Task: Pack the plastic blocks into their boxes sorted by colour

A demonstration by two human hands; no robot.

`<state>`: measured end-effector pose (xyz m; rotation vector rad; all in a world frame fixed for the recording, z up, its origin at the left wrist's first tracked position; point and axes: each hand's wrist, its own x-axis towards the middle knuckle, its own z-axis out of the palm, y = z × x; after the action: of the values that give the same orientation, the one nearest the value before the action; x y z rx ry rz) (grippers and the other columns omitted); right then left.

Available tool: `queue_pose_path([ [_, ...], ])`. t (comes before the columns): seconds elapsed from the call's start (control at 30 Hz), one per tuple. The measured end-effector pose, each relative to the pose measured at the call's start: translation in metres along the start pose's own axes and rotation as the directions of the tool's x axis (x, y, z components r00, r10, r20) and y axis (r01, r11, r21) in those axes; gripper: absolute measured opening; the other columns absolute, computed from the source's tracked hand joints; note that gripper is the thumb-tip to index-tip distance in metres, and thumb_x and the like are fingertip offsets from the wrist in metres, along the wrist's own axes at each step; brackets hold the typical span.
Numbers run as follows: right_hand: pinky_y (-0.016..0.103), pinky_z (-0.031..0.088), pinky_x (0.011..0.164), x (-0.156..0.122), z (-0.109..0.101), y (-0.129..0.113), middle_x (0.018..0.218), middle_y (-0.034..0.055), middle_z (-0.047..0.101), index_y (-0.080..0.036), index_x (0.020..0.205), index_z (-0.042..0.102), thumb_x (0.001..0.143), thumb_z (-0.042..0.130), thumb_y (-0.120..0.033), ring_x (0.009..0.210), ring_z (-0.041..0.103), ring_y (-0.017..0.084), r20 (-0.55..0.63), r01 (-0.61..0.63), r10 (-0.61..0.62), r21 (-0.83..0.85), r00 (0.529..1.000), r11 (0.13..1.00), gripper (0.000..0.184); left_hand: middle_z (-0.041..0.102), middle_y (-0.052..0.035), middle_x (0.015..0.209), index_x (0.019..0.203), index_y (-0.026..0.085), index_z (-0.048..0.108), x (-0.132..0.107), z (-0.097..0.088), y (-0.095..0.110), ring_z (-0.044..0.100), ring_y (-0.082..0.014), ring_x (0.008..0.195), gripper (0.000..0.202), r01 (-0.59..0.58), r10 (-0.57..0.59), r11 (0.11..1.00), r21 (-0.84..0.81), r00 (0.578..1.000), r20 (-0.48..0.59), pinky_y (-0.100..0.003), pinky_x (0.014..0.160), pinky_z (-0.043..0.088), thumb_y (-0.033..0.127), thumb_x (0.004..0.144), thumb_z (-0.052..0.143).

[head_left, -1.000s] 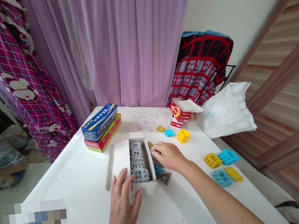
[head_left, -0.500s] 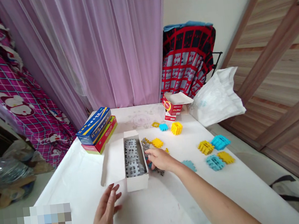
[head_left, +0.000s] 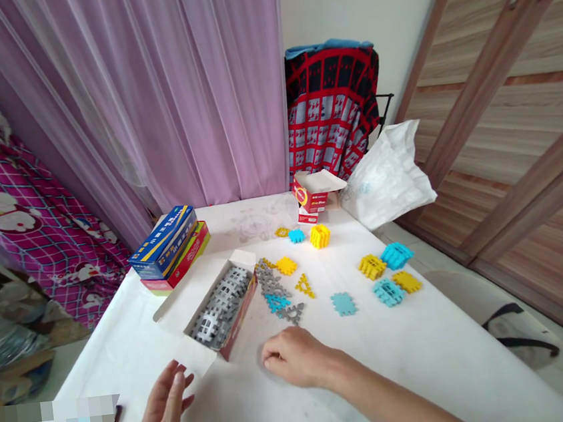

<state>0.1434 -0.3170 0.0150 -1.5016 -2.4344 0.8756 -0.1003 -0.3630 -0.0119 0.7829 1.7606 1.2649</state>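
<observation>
An open white cardboard box [head_left: 198, 304] lies askew on the white table [head_left: 378, 362], filled with grey interlocking plastic pieces [head_left: 219, 304]. My left hand [head_left: 162, 418] hovers just below the box's near flap with its fingers stretched out, holding nothing. My right hand [head_left: 297, 357] rests on the table right of the box, fingers curled under; whether they hold a piece is hidden. Just beyond it lie loose grey pieces [head_left: 272, 286], a blue piece [head_left: 275, 301] and a yellow triangle piece [head_left: 304, 285].
Stacked blue and red boxes [head_left: 167, 248] sit at the far left. A small red-and-white carton [head_left: 314, 194] and a white plastic bag [head_left: 388, 176] stand at the back. Yellow and blue pieces [head_left: 389, 273] are scattered on the right. A chair draped in red cloth [head_left: 334, 108] stands behind.
The box has turned and slid to the left, now lying diagonal. My right hand has drawn back from the pieces toward me. My left hand stays off the box.
</observation>
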Motion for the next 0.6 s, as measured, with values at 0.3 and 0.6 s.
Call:
queue_pose_path([
  [0.3,0.030,0.045,0.084,-0.006,-0.025,0.067,0.117,0.0088,0.064,-0.024,0.121,0.063,0.077,0.068,-0.033,0.103,0.064,0.023,-0.195,-0.343,0.307,-0.192,0.932,0.919,0.045,0.067,-0.0043,0.109,0.107,0.024,0.062,0.018,-0.009,-0.025,0.064,-0.0244,0.098,0.067,-0.110,0.115,0.993,0.048,0.986,-0.117,-0.033,0.073,0.053,0.075,0.064,0.062],
  [0.6,0.026,0.044,0.082,-0.010,-0.017,0.073,0.107,0.0050,0.068,-0.024,0.099,0.071,0.088,0.053,-0.024,0.101,0.064,0.020,-0.125,-0.219,0.191,-0.291,0.974,0.931,0.021,0.062,-0.0038,0.109,0.106,0.022,0.060,0.065,0.017,-0.001,0.062,-0.0196,0.097,0.047,-0.319,0.251,0.936,-0.147,0.901,-0.355,-0.035,0.080,0.049,0.058,0.074,0.062],
])
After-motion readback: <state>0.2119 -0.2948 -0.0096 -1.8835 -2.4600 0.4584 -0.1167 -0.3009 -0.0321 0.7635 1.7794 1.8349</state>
